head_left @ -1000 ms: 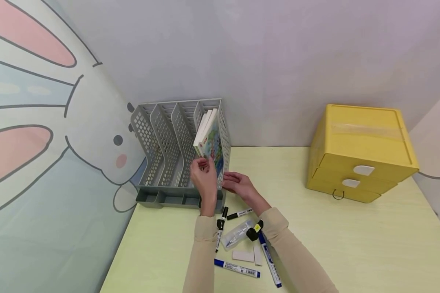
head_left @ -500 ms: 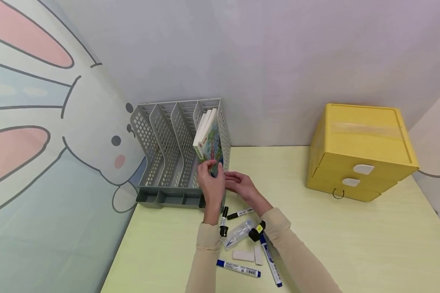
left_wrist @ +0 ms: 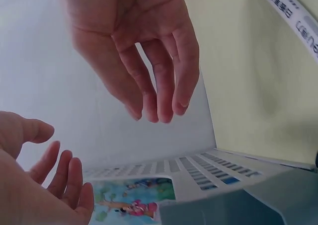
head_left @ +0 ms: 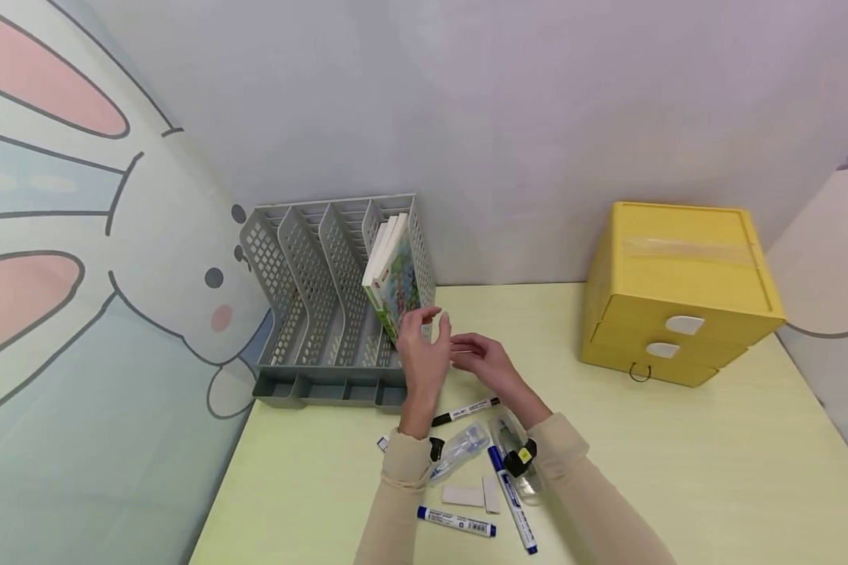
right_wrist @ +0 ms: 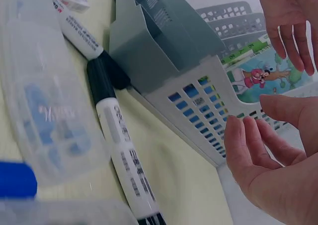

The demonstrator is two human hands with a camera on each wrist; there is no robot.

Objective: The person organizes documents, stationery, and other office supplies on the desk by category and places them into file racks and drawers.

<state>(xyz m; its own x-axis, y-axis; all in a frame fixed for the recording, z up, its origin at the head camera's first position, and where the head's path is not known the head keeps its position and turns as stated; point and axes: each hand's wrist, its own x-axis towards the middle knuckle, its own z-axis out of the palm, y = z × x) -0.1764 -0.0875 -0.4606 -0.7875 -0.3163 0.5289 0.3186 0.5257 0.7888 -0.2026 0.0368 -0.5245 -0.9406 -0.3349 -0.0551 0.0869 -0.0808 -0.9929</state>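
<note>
Two or three thin books point(head_left: 399, 282) stand in the rightmost slot of a grey file organizer point(head_left: 325, 298), a colourful cartoon cover facing right. My left hand point(head_left: 424, 353), its fingers loosely bent and holding nothing, hovers in front of that slot and overlaps the books' lower corner. Just right of the organizer, my right hand point(head_left: 491, 365) also hangs in the air with relaxed fingers and nothing in them. In the right wrist view the right hand point(right_wrist: 278, 155) is apart from the perforated side wall point(right_wrist: 198, 111), with the left hand point(right_wrist: 293, 31) beyond it.
Black-capped marker point(head_left: 466, 411), blue-capped markers point(head_left: 457, 521) point(head_left: 513, 501), clear cases point(head_left: 461, 450) and pale small blocks point(head_left: 462, 495) lie on the table below my hands. A yellow drawer box point(head_left: 681, 298) stands at the right. A wall rises behind.
Both hands have drawn right and away from the organizer, the left one leaving the books' front. A clear case under my right wrist has come into view. The books stay in their slot.
</note>
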